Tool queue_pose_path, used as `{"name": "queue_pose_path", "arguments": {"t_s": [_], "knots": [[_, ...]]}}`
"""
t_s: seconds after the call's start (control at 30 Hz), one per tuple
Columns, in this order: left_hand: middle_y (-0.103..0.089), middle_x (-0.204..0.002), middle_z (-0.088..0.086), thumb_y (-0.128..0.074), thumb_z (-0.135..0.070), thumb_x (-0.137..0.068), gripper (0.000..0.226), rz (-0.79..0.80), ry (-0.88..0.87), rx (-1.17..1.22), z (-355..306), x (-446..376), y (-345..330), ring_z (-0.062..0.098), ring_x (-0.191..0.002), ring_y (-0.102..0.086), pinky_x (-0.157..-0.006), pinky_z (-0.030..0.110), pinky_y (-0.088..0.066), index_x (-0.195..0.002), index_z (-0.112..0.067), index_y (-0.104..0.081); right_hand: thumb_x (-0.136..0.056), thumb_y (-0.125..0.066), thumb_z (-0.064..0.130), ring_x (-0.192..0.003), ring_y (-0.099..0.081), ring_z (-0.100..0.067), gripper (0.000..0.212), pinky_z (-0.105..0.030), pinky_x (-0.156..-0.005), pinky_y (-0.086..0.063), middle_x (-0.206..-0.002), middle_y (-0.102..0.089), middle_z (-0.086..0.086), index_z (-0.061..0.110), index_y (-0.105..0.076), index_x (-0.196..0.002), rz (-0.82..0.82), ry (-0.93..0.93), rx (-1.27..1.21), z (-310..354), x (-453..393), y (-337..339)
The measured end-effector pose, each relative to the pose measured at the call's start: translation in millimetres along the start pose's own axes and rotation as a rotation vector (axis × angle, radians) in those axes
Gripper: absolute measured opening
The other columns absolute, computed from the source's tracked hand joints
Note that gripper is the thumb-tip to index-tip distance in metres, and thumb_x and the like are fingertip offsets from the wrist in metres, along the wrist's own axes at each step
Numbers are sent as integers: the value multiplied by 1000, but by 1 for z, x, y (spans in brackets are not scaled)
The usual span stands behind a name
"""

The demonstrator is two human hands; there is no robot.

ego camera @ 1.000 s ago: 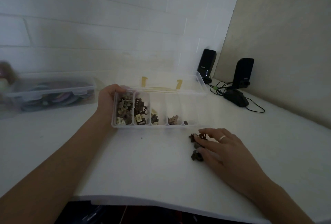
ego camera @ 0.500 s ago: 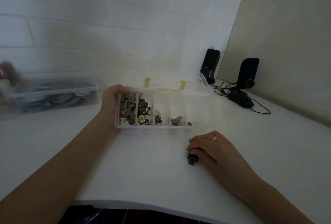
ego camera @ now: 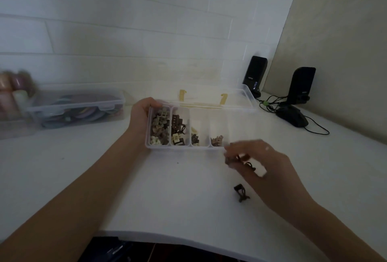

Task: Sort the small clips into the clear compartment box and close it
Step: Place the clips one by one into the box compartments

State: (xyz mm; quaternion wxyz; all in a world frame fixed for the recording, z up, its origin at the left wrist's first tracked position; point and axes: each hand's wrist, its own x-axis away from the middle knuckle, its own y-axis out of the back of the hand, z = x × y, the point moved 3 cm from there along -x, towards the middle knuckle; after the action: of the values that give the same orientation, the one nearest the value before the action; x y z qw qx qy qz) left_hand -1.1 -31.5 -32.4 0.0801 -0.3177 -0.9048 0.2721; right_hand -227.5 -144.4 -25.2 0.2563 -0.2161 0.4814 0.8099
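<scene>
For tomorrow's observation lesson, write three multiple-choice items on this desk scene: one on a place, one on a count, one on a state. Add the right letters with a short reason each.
1. Where does the loose dark clip lie?
A. on the white table, nearer the camera than the right hand
B. inside the compartment box
C. beside the speakers

2. How many black speakers stand in the far right corner?
A. one
B. two
C. four

3. In what state is the compartment box?
A. shut and latched
B. open, lid tipped back
C. upside down

Answers:
1 A: the clip rests alone on the table, below the right hand.
2 B: a left speaker and a right speaker show.
3 B: the lid lies back behind the compartments, while the left hand grips the box's end.
</scene>
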Motion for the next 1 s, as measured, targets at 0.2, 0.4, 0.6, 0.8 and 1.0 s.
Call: {"name": "queue_pose_path", "arguments": {"t_s": [0.2, 0.4, 0.6, 0.8, 1.0], "knots": [[-50, -75, 12, -50, -20, -53, 21, 66, 46, 18, 3, -3, 0, 27, -58, -51, -59, 27, -47, -70, -8, -52, -78, -72, 13, -90, -62, -14, 11, -33, -79, -48, -89, -71, 4, 19, -64, -83, -34, 225, -47, 43, -62, -29], [-48, -75, 11, -56, -24, -49, 29, 99, 145, 1, 5, 1, -1, 26, -59, -47, -58, 28, -43, -73, -7, -54, -89, -47, 34, -114, -48, -10, 30, -26, -96, -30, -112, -69, 5, 18, -73, -88, 100, 286, 250, 8, -67, -71], [-59, -61, 7, -48, -18, -54, 14, 22, 16, -23, 4, -3, -1, 25, -57, -54, -67, 31, -46, -52, -11, -59, -87, -50, 37, -84, -60, -5, 27, -19, -78, -47, -90, -71, 12, 24, -72, -91, -89, 116, -85, 6, -63, -14], [-59, -64, 8, -48, -19, -54, 16, 22, 24, -43, 5, -6, -1, 27, -59, -55, -65, 31, -48, -64, -9, -56, -87, -48, 35, -72, -50, -1, 28, -18, -63, -40, -73, -52, 22, 28, -69, -105, 187, 189, 50, -10, -1, 11], [-61, -60, 7, -47, -18, -54, 16, 18, 18, -32, 5, -5, -1, 25, -55, -57, -64, 29, -49, -65, -8, -55, -80, -51, 44, -76, -50, 14, 35, 1, -66, -35, -84, -47, 32, 39, -62, -114, 372, 52, 93, -24, 34, 2]]}}
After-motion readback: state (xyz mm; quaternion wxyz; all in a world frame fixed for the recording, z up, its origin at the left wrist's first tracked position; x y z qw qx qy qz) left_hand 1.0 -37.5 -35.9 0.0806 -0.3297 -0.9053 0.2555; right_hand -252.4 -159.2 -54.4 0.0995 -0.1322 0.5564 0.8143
